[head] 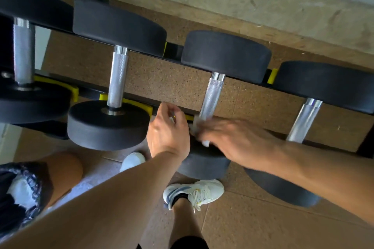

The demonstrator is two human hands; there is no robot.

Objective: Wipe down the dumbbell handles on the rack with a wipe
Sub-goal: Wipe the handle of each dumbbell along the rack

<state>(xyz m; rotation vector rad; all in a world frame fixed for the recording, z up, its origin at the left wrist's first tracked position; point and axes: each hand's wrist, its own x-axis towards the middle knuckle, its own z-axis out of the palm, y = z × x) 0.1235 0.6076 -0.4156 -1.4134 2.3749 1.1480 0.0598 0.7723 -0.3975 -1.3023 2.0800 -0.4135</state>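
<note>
Dumbbell handle (211,98) — wipe (199,127) at near end, both hands touching; no writing legible.

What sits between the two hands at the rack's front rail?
In the head view, the lower end of the third dumbbell handle and a white wipe lie between the left hand and right hand; the blurred right hand holds the wipe.

Open gaps between knurled handles (118,79) give passage; black dumbbell heads (109,125) block both ends, near head possibly crowding hands.
</note>
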